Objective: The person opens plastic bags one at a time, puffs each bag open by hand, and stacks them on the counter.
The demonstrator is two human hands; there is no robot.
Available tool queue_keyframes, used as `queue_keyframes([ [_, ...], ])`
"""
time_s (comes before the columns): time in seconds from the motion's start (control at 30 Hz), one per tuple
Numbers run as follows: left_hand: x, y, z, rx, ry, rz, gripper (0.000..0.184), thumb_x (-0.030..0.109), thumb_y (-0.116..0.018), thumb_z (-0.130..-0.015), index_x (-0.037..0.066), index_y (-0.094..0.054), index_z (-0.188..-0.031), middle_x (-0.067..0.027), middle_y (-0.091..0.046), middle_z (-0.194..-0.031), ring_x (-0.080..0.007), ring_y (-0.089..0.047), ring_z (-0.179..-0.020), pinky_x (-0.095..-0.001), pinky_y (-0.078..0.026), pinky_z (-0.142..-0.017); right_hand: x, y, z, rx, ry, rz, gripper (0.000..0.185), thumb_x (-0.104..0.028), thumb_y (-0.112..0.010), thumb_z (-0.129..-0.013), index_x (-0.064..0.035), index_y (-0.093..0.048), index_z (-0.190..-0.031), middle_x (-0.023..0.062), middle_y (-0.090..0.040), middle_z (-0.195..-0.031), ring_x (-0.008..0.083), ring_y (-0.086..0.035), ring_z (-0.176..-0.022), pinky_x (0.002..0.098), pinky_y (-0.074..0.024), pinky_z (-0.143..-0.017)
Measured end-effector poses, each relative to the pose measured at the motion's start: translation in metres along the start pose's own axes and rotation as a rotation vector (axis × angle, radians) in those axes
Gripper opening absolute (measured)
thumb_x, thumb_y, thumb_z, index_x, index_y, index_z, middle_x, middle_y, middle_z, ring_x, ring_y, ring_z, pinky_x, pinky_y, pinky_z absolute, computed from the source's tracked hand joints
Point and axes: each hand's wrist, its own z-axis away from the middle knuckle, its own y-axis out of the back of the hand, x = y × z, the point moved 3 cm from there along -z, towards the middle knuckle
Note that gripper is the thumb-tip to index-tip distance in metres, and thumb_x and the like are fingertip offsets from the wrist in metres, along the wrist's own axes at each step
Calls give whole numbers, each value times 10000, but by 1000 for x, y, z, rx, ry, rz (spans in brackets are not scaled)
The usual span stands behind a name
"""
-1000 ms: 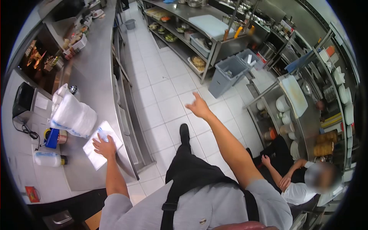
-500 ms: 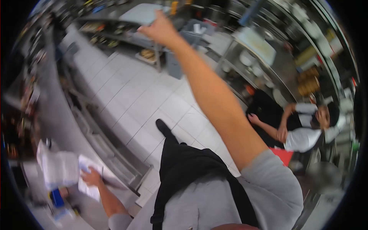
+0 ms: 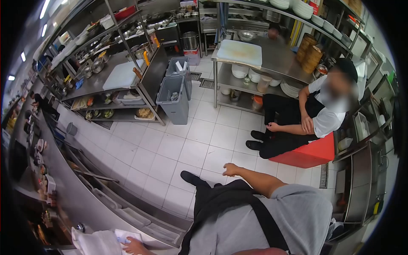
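Observation:
At the lower left, my left hand (image 3: 134, 246) rests on a white sheet (image 3: 127, 234) with some blue on it, fingers stretched out. Beside it a folded white cloth (image 3: 95, 242) lies on the steel counter (image 3: 63, 189). The frame's bottom edge cuts off part of that hand. My right hand (image 3: 231, 170) hangs in the air in front of my black apron (image 3: 219, 199), over the tiled floor. Its fingers are loosely bent and partly apart, and nothing shows in them.
A person (image 3: 316, 114) sits on a red box (image 3: 306, 153) at the right, arms folded across the lap. Grey bins (image 3: 174, 104) stand between two steel worktables with white cutting boards (image 3: 240, 53). Bamboo steamers (image 3: 314, 59) and stacked plates stand at the back right.
My right arm has come down from pointing far forward to near my waist. The view has turned, showing more of the right side. My left hand stays on the white sheet.

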Motion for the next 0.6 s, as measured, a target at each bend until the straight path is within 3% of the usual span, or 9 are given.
queue_keyframes([
  [0.07, 2, -1, 0, -3, 10, -26, 858, 756, -408, -871, 239, -366, -1555, -303, -294, -1567, -538, -404, -1326, -776, -329, -961, 14, -1, 15, -23, -118, -124, 754, -265, -777, -778, 38, -480, -1401, 135, -686, -770, 226, -655, -578, 363, -549, -494],
  [0.17, 4, 3, -2, -30, 44, -1, 855, 758, -416, -864, 247, -381, -1549, -296, -295, -1570, -539, -388, -1341, -773, -320, -973, 18, 4, 17, 12, -113, -110, 772, -248, -774, -792, 33, -446, -1432, 125, -683, -762, 208, -646, -574, 348, -543, -487],
  [0.57, 1, 3, 0, -45, 47, 4, 839, 756, -416, -868, 249, -402, -1536, -295, -280, -1574, -549, -355, -1358, -780, -305, -974, -32, 8, 19, 52, 77, -121, 718, -242, -760, -829, 10, -456, -1428, 118, -692, -804, 191, -656, -622, 335, -549, -524],
  [0.6, 3, 7, 1, -74, 73, -72, 796, 730, -388, -902, 262, -377, -1546, -265, -294, -1576, -498, -349, -1382, -745, -306, -1008, -34, 9, 21, 39, 67, -139, 729, -243, -764, -827, 9, -448, -1434, 121, -694, -810, 200, -662, -638, 343, -554, -545],
])
